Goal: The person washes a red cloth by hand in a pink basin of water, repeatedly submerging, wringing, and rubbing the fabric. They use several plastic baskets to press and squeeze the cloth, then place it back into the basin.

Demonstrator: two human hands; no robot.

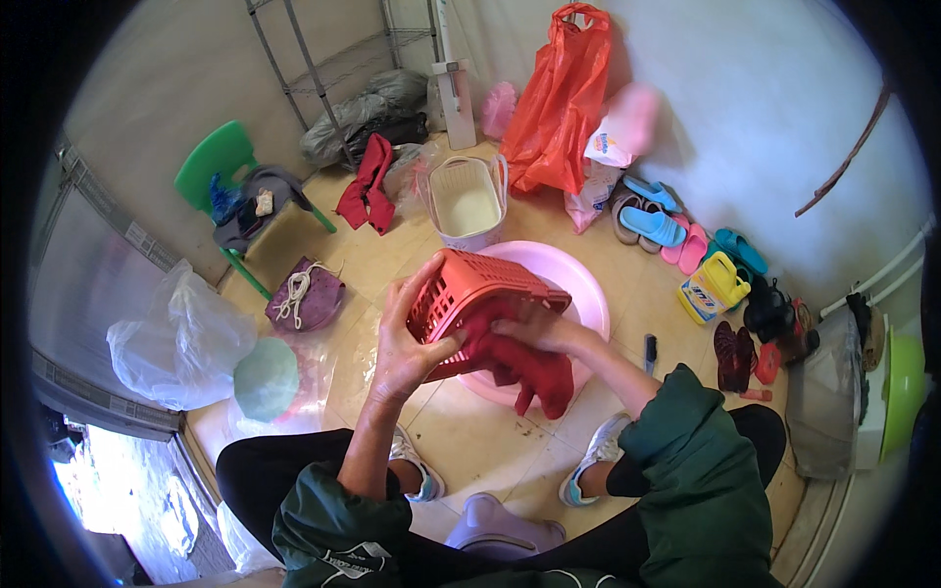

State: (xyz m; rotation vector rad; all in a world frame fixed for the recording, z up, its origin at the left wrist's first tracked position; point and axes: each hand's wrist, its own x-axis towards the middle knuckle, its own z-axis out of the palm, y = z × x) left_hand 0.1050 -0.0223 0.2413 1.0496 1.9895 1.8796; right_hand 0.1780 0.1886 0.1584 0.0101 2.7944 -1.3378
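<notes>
My left hand (408, 342) grips the near left rim of a red plastic basket (481, 279), which is tipped on its side with its mouth towards me. Inside the mouth, my right hand (533, 327) rests against a dark red cloth (514, 360), its fingers partly blurred; whether they grip the cloth I cannot tell. Part of the cloth hangs down out of the basket. Beneath and behind the basket stands a round pink basin (588, 294) on the tiled floor; the basket hides much of its inside.
Behind the basin stands a pale bucket (467, 198). A green chair (213, 158) and a purple bag (305, 298) are on the left. Slippers (650, 224), a yellow jug (713, 287) and a brush (650, 353) lie to the right. A lilac stool (489, 525) is between my legs.
</notes>
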